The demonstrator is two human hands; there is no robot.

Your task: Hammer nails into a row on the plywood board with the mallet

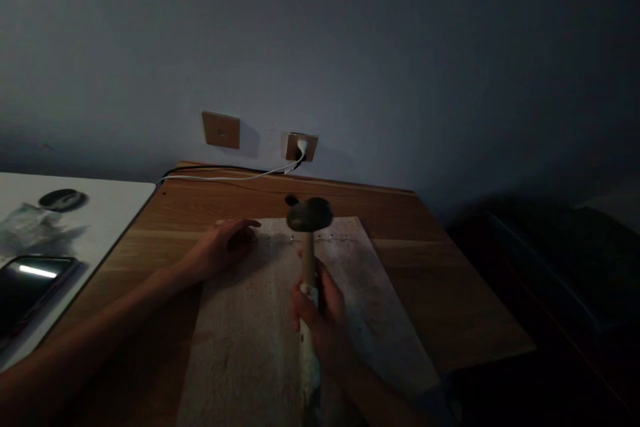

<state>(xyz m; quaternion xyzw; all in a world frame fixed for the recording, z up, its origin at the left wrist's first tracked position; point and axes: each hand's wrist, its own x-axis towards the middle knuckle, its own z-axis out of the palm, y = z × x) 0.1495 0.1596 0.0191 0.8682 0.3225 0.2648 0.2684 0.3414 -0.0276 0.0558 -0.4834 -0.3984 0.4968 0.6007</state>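
Note:
A hammer (309, 260) with a dark, rounded head and a pale, worn handle is in my right hand (327, 320), whose fingers wrap around the handle. The hammer's head is raised toward the far end of a pale wooden board (245, 333). A row of small shiny nails (292, 239) stands along that far end, partly hidden behind the hammer. At the board's far left corner rests my left hand (220, 247), index finger stretched out and apart from the darker fingers below it. Its fingertips are close to the leftmost nails; shadow hides their undersides.
Under the board is a brown wooden table (425, 287) against a grey wall. On the left, a white surface (115, 197) carries a phone (30, 300), a clear plastic bag (33, 227) and a dark round object (63, 199). Cables (230, 177) run to a wall socket (310, 147).

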